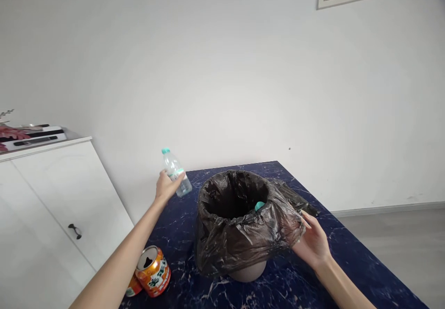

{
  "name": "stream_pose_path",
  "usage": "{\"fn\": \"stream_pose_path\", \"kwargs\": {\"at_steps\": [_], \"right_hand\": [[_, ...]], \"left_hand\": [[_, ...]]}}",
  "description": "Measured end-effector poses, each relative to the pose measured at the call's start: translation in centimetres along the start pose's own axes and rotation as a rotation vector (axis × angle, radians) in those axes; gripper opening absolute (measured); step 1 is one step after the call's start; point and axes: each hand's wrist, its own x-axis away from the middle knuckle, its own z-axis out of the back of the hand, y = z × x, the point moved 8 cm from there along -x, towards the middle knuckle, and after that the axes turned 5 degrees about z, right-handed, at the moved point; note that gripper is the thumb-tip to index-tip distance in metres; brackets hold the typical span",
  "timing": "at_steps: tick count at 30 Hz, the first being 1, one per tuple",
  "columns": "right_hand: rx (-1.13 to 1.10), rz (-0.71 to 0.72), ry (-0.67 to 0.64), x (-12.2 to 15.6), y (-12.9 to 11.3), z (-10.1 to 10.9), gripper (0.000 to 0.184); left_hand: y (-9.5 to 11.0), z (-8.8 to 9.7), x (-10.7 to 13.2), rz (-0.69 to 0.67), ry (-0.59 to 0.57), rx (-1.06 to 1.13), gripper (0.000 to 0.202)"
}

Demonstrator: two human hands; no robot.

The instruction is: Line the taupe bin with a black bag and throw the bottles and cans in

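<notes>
Bin: one, lined with one black bag; one teal object inside.
Bottle: one in hand, clear, tilted, left of the bin.
Left hand: fingers wrapped around the bottle.
Right hand: fingers nearly together, gripping the bag's edge.
Cans: two, orange.

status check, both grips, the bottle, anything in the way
Left grip: around clear plastic bottle, teal cap on. Right grip: holds edge of black bin liner. Bottle left of lined bin, nothing visible between.
</notes>
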Motion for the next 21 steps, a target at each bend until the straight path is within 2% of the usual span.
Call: {"fn": "stream_pose_path", "kwargs": {"at_steps": [2, 4, 6, 8, 9, 11, 13, 15, 18, 21], "right_hand": [[-0.009, -0.011, 0.006, 0.0, 0.2, 0.0, 0.018], [-0.02, -0.026, 0.024, 0.1, 0.4, 0.2, 0.02], [-0.033, -0.036, 0.04, 0.1, 0.5, 0.4, 0.023], [-0.046, -0.047, 0.041, 0.3, 0.5, 0.5, 0.028], [-0.054, -0.053, 0.035, 0.4, 0.5, 0.6, 0.03], [-0.065, -0.067, 0.009, 0.6, 0.6, 0.7, 0.034], [-0.057, -0.073, -0.02, 0.8, 0.6, 0.8, 0.036], [-0.027, -0.063, -0.039, 0.9, 0.4, 0.9, 0.035], [0.026, -0.038, -0.049, 1.0, 0.0, 0.6, 0.038], [0.05, -0.046, -0.061, 1.0, -0.3, -0.2, 0.041]], "left_hand": [[3.0, 2.4, 0.2, -0.078, 0.08, 0.243, 0.066], [6.3, 4.4, 1.1, -0.181, 0.116, 0.446, 0.069], [9.7, 5.5, 2.6, -0.283, 0.083, 0.587, 0.063], [12.9, 5.8, 4.7, -0.379, -0.029, 0.649, 0.062], [14.5, 5.5, 6.1, -0.43, -0.131, 0.671, 0.064], [17.0, 3.3, 9.4, -0.486, -0.479, 0.674, 0.072], [18.0, 1.2, 12.4, -0.493, -0.705, 0.608, 0.074], [18.2, -0.6, 14.2, -0.498, -0.811, 0.564, 0.076], [17.7, -3.0, 15.4, -0.479, -0.937, 0.5, 0.084], [16.9, -4.4, 15.2, -0.464, -0.953, 0.321, 0.088]]}}
